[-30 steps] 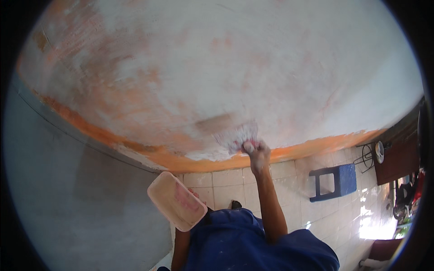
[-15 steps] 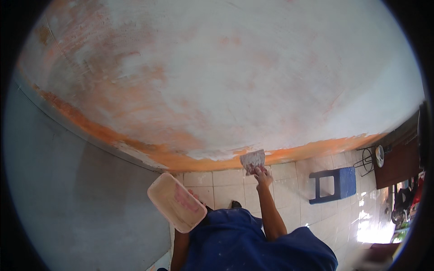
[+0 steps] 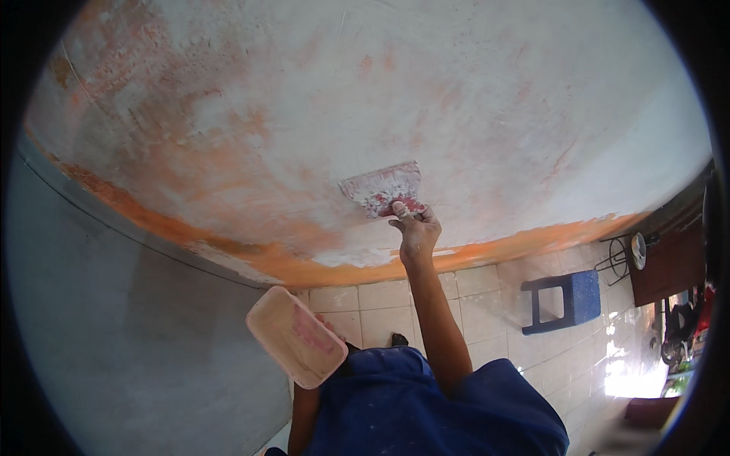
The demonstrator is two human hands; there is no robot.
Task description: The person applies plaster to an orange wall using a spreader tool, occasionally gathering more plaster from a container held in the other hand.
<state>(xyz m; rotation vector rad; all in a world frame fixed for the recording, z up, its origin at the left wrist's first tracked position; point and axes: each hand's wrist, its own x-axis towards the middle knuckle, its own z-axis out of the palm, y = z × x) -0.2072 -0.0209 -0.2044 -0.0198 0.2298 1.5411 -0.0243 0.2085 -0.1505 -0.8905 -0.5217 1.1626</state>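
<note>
In my right hand [image 3: 418,234] is a wide putty knife [image 3: 388,184], its blade smeared with whitish and reddish filler. The blade is up against the patchy wall [image 3: 471,114], as far as I can tell, above the orange band along its foot. My left hand [image 3: 328,324] grips a shallow, pale pink plastic tub [image 3: 268,305] from beneath and behind. Only some fingertips show at its right edge. The tub is tilted, with a reddish smear of filler inside.
A grey panel or wall [image 3: 152,342] stands on the left. To the right, a blue plastic stool [image 3: 582,302] is on the pale tiled floor [image 3: 479,308]. Beyond it are a metal stand [image 3: 617,258], a brown surface [image 3: 669,266] and a bright opening.
My right hand has lifted the putty knife from the wall's foot up and slightly left onto the whitish area. The tub in my left hand has hardly moved.
</note>
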